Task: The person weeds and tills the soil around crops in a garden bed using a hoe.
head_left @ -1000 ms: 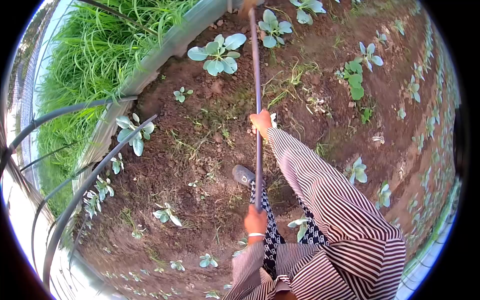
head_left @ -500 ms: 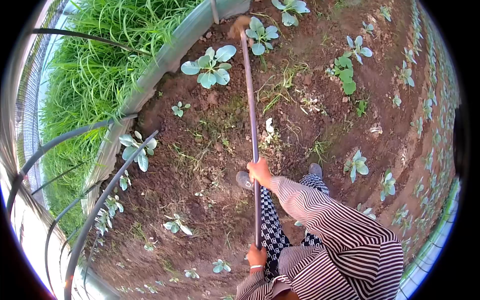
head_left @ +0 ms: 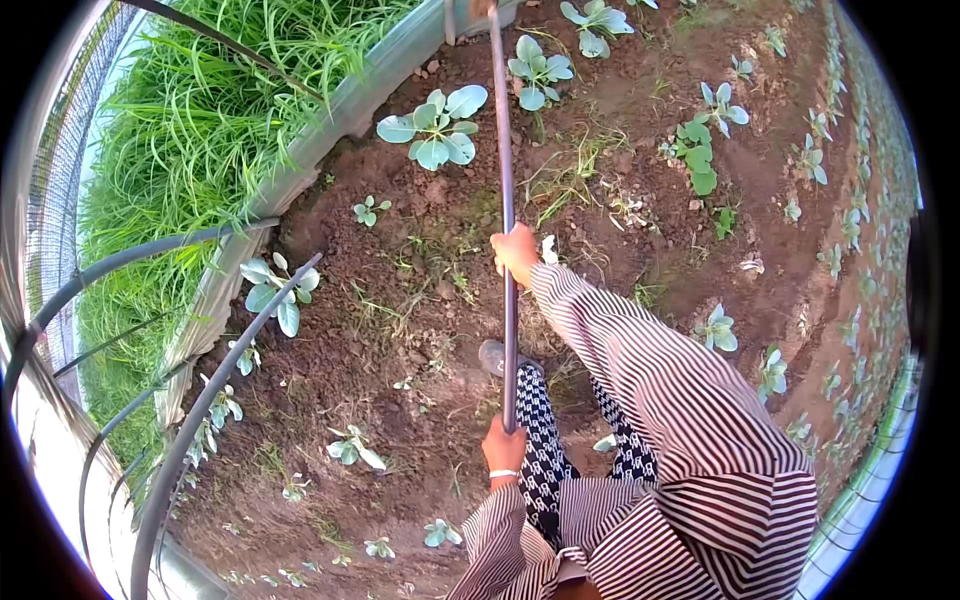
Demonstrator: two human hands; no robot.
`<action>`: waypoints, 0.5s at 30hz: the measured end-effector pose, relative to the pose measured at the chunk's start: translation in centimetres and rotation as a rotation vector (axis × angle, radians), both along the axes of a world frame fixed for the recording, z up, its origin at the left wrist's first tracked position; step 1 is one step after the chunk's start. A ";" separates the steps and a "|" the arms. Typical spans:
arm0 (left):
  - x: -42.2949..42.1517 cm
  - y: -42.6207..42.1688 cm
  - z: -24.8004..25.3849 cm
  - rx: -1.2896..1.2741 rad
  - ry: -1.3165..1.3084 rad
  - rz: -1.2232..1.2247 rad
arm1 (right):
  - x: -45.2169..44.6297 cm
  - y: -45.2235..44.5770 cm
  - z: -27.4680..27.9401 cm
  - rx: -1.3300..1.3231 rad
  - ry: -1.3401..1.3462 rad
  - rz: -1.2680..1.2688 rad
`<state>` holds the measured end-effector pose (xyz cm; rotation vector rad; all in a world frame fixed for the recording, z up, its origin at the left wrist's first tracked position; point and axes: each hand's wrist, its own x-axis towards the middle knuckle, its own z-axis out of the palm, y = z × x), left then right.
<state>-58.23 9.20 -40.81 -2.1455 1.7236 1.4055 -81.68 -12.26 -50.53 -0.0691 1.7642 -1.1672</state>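
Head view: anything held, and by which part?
A long pole: the left hand grips its near end, the right hand farther up the shaft.

We see bright daylight across the view, with the strongest glare on the pale plastic sheeting [head_left: 58, 470] at the lower left, which washes out nearly to white. Fisheye distortion bends the greenish-white plastic border [head_left: 300, 155] at the upper left, and black fills the corners, with bluish fringing along the round rim. We find the small pale-green leafy plants [head_left: 852, 228] at the far right soft and smeared, the large blue-green leafy plant [head_left: 430, 122] at upper centre crisper. The long purplish-brown pole [head_left: 504, 180] carries a faint sheen.
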 end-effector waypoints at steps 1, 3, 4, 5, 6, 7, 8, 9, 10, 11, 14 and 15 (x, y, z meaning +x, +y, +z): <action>-1.0 0.1 -0.6 0.016 0.002 0.004 | -0.4 -0.6 -2.0 0.061 -0.013 0.006; -3.1 3.6 1.0 0.085 -0.018 -0.141 | -0.8 2.2 -5.0 0.282 0.110 0.255; -3.5 5.4 2.0 0.144 0.019 -0.073 | -0.5 4.4 -10.3 0.419 0.099 0.377; -3.5 6.8 2.9 0.196 0.059 0.000 | 0.4 5.6 -5.2 0.405 0.145 0.298; -2.2 7.9 4.1 0.144 0.066 -0.026 | 1.4 6.3 -1.4 0.393 0.079 0.134; -1.4 7.7 6.4 0.317 -0.009 -0.043 | 2.0 8.3 -1.5 0.240 -0.082 0.135; 0.4 9.4 8.4 0.250 -0.062 -0.081 | 3.2 10.5 -1.4 0.177 -0.135 0.083; 1.2 10.2 8.8 0.156 -0.104 -0.111 | 4.2 11.3 0.4 0.132 -0.249 -0.040; 0.9 9.7 8.3 0.109 -0.101 -0.108 | 4.2 11.4 -0.1 0.138 -0.326 -0.030; 1.0 9.6 7.9 0.077 -0.105 -0.112 | 4.4 11.8 -0.7 0.156 -0.411 -0.026; -2.0 6.0 8.4 0.063 -0.079 -0.085 | 1.1 7.8 -3.0 0.092 -0.264 0.030; -2.8 5.2 7.4 0.046 -0.027 -0.067 | 0.2 6.9 -2.1 0.000 -0.291 -0.032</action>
